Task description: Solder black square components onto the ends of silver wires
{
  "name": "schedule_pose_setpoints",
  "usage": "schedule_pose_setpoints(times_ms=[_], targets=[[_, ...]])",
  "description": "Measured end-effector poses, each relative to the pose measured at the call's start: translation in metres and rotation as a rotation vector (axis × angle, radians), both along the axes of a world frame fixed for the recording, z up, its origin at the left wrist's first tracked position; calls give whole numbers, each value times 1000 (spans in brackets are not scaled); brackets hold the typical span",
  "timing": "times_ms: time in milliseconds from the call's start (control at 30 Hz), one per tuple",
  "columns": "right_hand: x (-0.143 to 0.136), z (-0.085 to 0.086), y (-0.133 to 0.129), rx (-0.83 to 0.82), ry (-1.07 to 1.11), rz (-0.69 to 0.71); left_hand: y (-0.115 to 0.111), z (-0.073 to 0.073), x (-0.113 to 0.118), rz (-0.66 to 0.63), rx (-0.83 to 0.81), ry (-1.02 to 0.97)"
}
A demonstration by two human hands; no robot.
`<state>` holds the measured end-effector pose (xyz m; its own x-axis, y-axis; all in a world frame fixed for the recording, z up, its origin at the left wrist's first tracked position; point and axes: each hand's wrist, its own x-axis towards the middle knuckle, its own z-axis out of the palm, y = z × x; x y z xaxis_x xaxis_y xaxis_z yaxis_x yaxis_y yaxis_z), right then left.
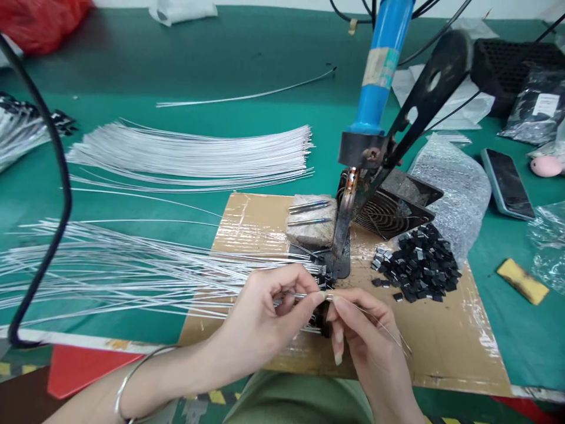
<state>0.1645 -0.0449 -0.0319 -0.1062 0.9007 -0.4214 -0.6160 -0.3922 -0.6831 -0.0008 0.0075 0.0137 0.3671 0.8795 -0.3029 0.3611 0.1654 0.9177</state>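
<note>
Running roughly left to right, the thin wire [327, 297] lies between the two hands above the near part of the cardboard [450, 347]; beyond the right fingers, fine strands slope down toward the lower right. The left forearm reaches in from the lower left, a bracelet [120, 396] round its wrist, and the left hand [265, 318] is turned inward, its thumb and forefinger closed on the wire in a pinch. The right hand [371, 335] comes up from the bottom edge, leaning to the left, with thumb and forefinger pinched on the wire just beside the left fingertips; its other fingers curl loosely below.

Just behind the hands, a loose spread of white wires [176, 259] stretches left past the cardboard's edge, dark ends gathered near the fingers. Over these ends the soldering iron [375, 76] hangs tip down in a black bracket [428, 88]. To the right lie a pile of small black pieces [419, 265] and, off the cardboard, a yellow sponge [523, 281]. Behind the pile is a fan [384, 212], with a phone [508, 184] farther right. Farther back at left, a neat bundle of wires [198, 150] lies lengthwise on the green table [132, 70], one single wire [247, 96] beyond it.
</note>
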Motion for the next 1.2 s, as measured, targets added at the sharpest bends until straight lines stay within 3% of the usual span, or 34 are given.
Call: schedule_pose_setpoints(times_ms=[333,500,700,1200], targets=[[-11,2,1,-18,21,-113,-13,-16,5,103,216,6],[-19,6,2,-18,7,-186,-15,-19,8,149,179,-22],[-14,2,0,-2,12,-145,-8,-14,11,181,85,-39],[-15,6,-2,-37,-118,-181,-7,-15,11,175,111,-40]])
